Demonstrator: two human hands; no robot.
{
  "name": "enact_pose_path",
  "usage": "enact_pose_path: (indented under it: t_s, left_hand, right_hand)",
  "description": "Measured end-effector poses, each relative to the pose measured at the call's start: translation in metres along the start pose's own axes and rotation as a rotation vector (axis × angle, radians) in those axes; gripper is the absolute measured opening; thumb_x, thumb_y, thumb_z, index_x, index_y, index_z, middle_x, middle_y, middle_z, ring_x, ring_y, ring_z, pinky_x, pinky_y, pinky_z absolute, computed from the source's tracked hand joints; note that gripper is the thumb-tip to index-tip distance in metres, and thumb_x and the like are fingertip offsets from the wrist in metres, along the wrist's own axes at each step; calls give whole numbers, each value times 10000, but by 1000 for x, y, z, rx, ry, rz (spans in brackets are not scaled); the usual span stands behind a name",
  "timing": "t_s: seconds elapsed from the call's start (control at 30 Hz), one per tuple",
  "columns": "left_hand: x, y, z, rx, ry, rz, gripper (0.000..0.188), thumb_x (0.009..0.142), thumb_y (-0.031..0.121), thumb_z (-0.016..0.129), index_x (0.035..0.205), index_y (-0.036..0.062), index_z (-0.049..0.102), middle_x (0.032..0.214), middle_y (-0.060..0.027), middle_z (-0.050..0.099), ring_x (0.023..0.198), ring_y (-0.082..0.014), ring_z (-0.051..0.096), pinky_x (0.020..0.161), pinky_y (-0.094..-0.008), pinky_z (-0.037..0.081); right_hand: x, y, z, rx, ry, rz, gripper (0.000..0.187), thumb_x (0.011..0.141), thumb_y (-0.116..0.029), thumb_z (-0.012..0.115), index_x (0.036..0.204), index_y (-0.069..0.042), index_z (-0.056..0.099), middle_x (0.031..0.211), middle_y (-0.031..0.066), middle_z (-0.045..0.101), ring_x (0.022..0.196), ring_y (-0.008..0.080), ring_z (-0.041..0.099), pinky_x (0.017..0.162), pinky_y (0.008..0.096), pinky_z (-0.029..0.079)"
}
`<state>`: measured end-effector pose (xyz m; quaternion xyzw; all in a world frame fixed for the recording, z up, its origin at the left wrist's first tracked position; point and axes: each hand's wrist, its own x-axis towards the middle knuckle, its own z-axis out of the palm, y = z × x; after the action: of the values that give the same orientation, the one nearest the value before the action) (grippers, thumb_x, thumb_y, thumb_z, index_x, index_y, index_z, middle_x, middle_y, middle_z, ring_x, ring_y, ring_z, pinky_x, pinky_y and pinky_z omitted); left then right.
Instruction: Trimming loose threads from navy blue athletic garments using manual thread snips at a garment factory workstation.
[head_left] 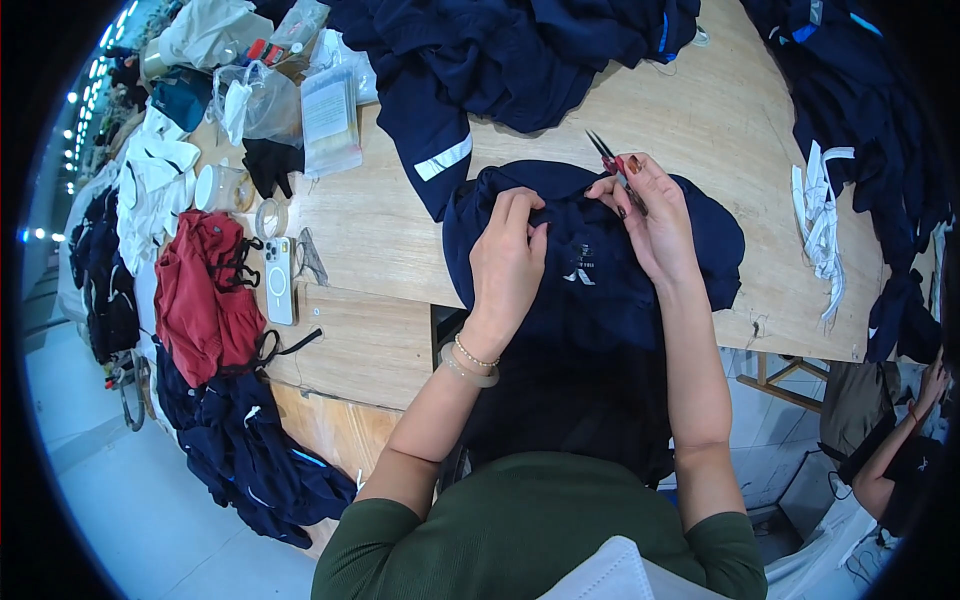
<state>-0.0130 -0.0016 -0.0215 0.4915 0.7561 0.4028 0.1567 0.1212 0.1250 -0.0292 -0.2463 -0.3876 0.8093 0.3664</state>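
- Where it drapes over the near edge of the pale wooden table [380, 225], the navy fabric garment [600, 290] lies.
- Left hand [508, 262]: fingers pinching its fabric.
- Right hand [652, 215]: fingers gripping small red-handled snips [612, 160].
- White phone [279, 280]: well left.

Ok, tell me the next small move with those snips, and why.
Probably lower the snips to the garment edge: the right hand holds them tips-up off the cloth, while the left hand pinches the fabric beside them.

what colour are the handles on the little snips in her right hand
Red, with dark pointed blades; the thread snips show in the head view.
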Motion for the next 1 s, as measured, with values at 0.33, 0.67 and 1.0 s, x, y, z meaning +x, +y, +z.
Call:
enact_pose_path:
  t_s: [0.33, 0.67, 1.0]
  left_hand:
    - [37, -7, 3, 538, -73, 353, 354, 748, 96, 733, 1094, 95, 661, 1161, -49, 626, 1185, -217, 528, 1103, -511, 263]
    - [54, -15, -36, 83, -395, 182, 298, 792, 201, 767, 1046, 63, 695, 963, -26, 667, 1054, -219, 597, 1173, -564, 124]
    - [56, -29, -28, 22, -354, 200, 385, 741, 208, 821, 1056, 68, 650, 902, -43, 649, 991, -224, 599, 1136, -544, 217]
  right_hand:
    - [4, -12, 0, 163, -22, -5, 279, 1024, -255, 537, 1111, 9, 559, 858, 89, 632, 891, 243, 680, 899, 351, 526]
    - [6, -7, -5, -132, 70, 11, 315, 1063, -287, 439, 1158, -17, 569, 827, 15, 527, 784, 121, 569, 801, 294, 535]
    - [0, 13, 27, -764, -75, -240, 234, 823, -54, 724, 1051, -4, 701, 912, 113, 725, 786, 126, 668, 640, 277, 500]
